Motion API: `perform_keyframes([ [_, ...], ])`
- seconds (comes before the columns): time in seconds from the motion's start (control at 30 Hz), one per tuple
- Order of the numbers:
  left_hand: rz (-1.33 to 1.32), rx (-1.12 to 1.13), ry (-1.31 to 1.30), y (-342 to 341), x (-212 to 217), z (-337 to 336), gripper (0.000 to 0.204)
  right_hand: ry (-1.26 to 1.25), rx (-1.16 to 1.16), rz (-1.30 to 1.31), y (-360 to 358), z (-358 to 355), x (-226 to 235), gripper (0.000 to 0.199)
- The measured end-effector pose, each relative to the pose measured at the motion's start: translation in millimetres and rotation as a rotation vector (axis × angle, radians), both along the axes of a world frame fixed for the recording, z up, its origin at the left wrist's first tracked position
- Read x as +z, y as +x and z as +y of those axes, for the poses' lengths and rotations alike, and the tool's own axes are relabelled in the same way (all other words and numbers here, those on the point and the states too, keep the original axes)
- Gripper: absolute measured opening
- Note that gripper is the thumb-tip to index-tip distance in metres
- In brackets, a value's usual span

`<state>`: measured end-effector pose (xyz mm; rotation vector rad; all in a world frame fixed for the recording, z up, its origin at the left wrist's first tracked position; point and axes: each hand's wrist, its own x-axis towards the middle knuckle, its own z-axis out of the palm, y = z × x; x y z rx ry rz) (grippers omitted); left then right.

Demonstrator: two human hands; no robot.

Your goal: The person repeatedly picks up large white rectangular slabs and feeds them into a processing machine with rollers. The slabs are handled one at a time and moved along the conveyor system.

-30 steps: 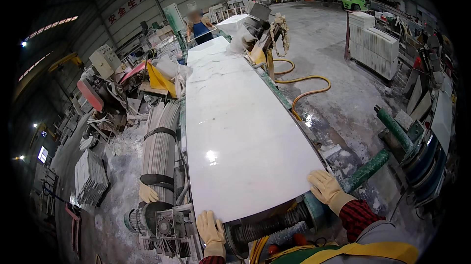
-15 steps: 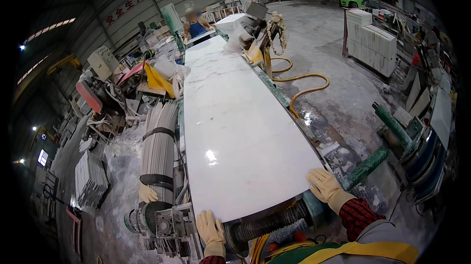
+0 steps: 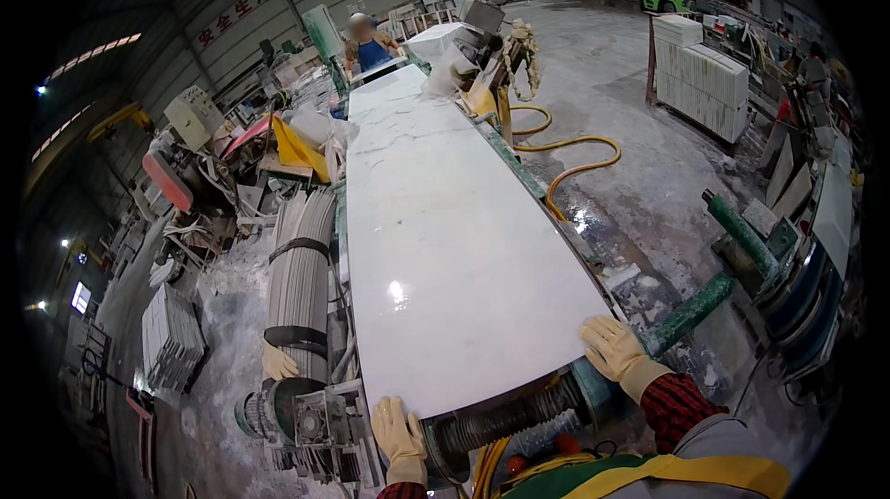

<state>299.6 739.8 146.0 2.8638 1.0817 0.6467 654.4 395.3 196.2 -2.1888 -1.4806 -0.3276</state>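
- White stone slab [image 3: 445, 240]: long and polished, it lies flat on a roller line, running from the person away to a co-worker [image 3: 369, 45] at the far end.
- Left hand [image 3: 397, 427]: gloved, fingers spread flat on the slab's near left corner, gripping nothing.
- Right hand [image 3: 614, 347]: gloved, laid open over the near right corner.
- Ribbed roller [image 3: 505, 417]: sits just beneath the near edge, between both hands.
- Yellow hose [image 3: 570, 151]: curls on the wet floor right of the line.
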Motion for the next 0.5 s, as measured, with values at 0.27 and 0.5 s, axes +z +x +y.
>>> perform_keyframes([
  [0.27, 0.001, 0.010, -0.010, 0.0, 2.5, -3.3, 0.050, 0.050, -0.018, -0.056, -2.7, -0.5, -2.4, 0.034],
  [0.5, -0.003, 0.020, -0.006, -1.8, 1.7, -6.1, 0.051, 0.054, 0.007, -0.017, -4.2, -2.4, 2.4, 0.033],
])
